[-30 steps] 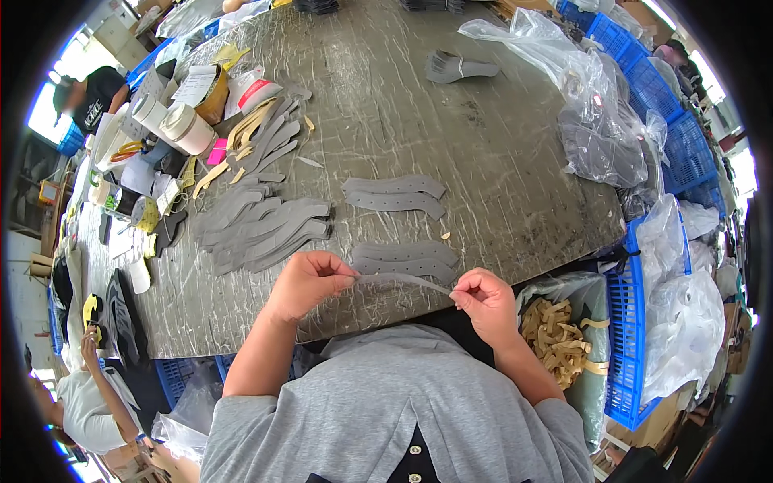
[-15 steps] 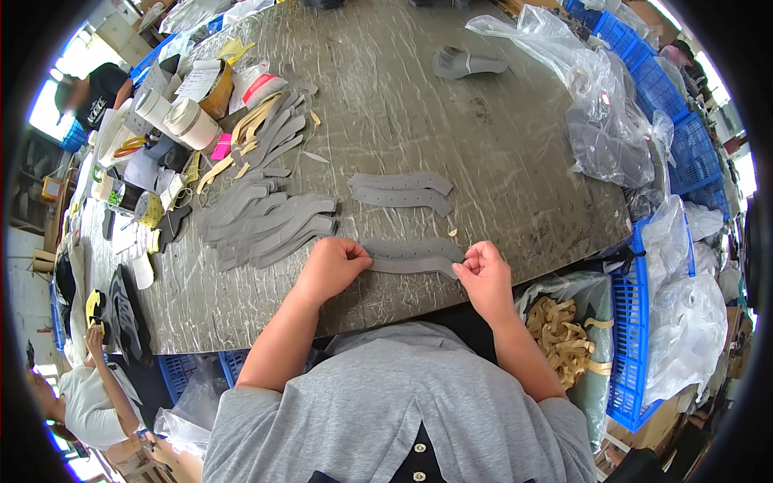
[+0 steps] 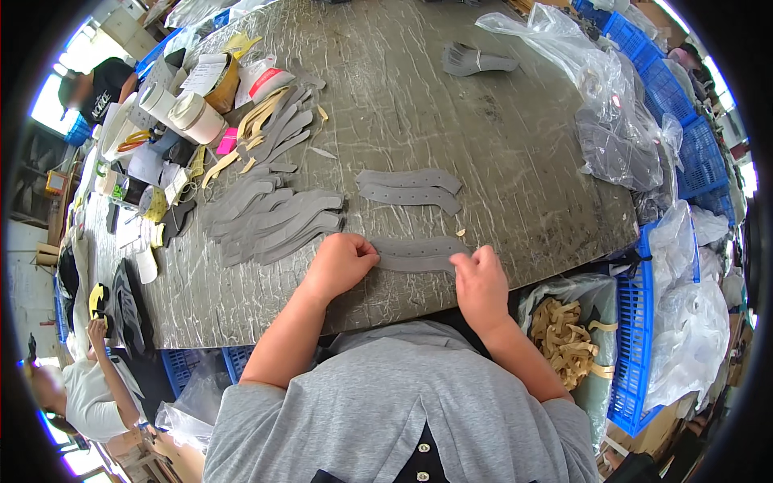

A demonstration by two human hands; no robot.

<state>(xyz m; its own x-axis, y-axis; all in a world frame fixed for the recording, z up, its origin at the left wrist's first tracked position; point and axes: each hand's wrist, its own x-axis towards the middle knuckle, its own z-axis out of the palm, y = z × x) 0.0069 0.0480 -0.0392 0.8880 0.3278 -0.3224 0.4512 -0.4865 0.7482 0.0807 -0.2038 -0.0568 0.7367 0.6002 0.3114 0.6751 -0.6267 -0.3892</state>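
Note:
In front of me on the table lies a curved grey strip [image 3: 415,264], below a matching grey strip with a row of small holes [image 3: 423,245]; their long edges meet or slightly overlap. My left hand [image 3: 342,264] is closed in a pinch on the left end of the near strip. At its right end my right hand [image 3: 481,288] is closed too, thumb and fingertips on the tip, which they partly hide. Farther up lies another pair of holed grey strips [image 3: 409,190]. Left of them spreads a heap of similar grey strips [image 3: 274,221].
A tied grey bundle [image 3: 479,60] lies far back. Clear plastic bags [image 3: 620,137] cover the right edge, beside blue crates [image 3: 632,354]. A bin of tan scraps [image 3: 560,342] stands at my right. White tubs [image 3: 196,118] crowd the left; two people are beyond.
My right hand has rolled over, its knuckles now more on top, and its thumb has shifted at the strip's end. My left hand keeps its pinch. The whole view has shifted slightly.

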